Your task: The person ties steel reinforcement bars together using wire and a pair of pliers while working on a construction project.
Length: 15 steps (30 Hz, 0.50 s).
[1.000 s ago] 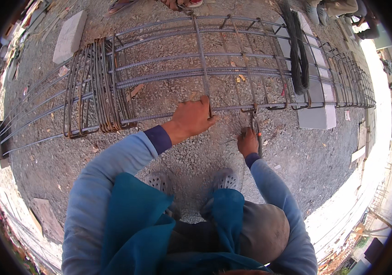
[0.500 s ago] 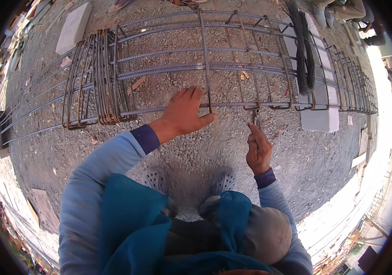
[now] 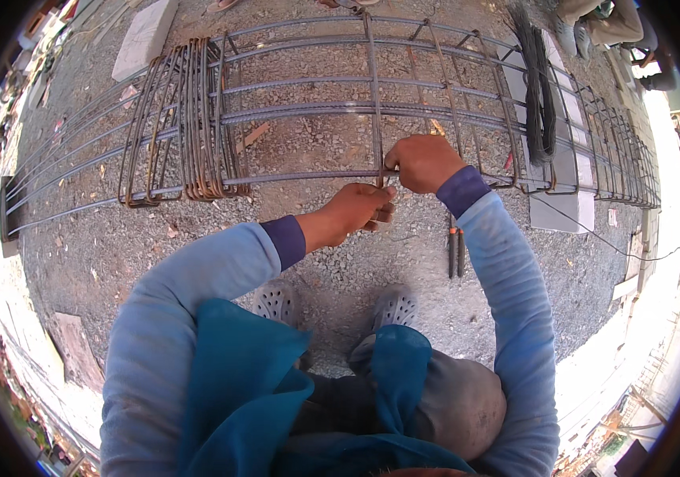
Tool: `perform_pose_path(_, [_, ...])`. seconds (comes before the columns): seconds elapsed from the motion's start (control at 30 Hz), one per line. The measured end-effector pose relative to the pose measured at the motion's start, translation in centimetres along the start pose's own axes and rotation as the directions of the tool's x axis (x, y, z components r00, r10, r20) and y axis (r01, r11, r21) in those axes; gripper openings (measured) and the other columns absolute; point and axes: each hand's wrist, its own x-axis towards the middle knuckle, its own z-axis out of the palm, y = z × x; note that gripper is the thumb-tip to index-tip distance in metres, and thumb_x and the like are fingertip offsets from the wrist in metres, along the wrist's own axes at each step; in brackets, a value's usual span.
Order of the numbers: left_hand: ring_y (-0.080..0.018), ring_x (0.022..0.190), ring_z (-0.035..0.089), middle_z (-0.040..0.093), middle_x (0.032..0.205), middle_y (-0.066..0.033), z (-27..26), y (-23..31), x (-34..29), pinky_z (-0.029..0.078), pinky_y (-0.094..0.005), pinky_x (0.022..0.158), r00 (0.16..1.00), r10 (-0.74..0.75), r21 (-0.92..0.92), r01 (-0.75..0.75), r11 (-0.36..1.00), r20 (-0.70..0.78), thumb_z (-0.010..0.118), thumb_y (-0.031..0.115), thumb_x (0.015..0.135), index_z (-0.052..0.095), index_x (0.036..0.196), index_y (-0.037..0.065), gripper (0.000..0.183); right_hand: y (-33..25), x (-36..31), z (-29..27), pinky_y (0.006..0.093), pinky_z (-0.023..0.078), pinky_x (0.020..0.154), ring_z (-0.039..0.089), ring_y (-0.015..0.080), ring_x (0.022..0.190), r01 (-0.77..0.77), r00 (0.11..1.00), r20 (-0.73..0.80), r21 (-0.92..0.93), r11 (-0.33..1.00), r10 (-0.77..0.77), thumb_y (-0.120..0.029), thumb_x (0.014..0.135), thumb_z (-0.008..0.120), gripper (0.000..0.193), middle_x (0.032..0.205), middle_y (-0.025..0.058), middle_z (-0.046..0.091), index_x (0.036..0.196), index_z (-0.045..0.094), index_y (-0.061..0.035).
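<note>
A long reinforcing-bar cage (image 3: pixel 300 109) lies across in front of me. At its near lower bar, my left hand (image 3: pixel 356 210) is closed, fingertips pinched beside the bottom corner of a single stirrup (image 3: pixel 376 95). My right hand (image 3: pixel 427 163) is closed too, its fingertips against the same stirrup just above the left ones. Whatever is between the fingers is too small to make out. Below my right wrist are the two dark handles of a pincer-like tool (image 3: pixel 455 253), its upper part hidden by my sleeve.
Bunched stirrups (image 3: pixel 201 119) hang on the bars at left. A bundle of black tie wire (image 3: pixel 541 103) lies over the cage at right, above a pale block (image 3: pixel 559 211). Another pale block (image 3: pixel 145 40) is far left. A thin wire (image 3: pixel 610 242) curves out rightward. Someone's leg (image 3: pixel 606 28) shows far right.
My right hand has left the tool's place and moved left and up to the stirrup. The left hand has shifted right, from spread fingers to a pinch. A thin wire now shows at right.
</note>
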Motion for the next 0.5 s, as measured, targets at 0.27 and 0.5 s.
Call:
perform_pose_path(0.27, [-0.0124,0.065,0.060,0.061,0.073,-0.0044,0.0,0.3,-0.8,0.048,-0.0281,0.059,0.998,-0.040,0.124,0.033,0.992,0.050,0.053,0.019,0.092,0.062,0.088,0.002,0.020,-1.5,-1.2,-0.7,0.0464,0.050,0.066,0.064,0.0350,0.073,-0.296,0.952,-0.067,0.035,0.955,0.297,-0.015,0.073,0.061,0.012,0.075,0.0165,0.065,0.077,0.065,-0.0047])
perform_pose_path(0.5, [-0.0334,0.071,0.063,0.064,0.079,-0.0184,0.1,1.7,-2.1,0.049,-0.0408,0.069,0.971,0.223,0.704,-0.220,0.675,0.090,0.050,0.020,0.090,0.062,0.089,-0.001,0.024,-5.9,-4.2,5.1,0.0403,0.048,0.058,0.062,0.0312,0.065,-0.228,0.758,-0.473,0.452,0.862,0.449,-0.023,0.080,0.069,0.019,0.070,0.0130,0.063,0.079,0.063,-0.0048])
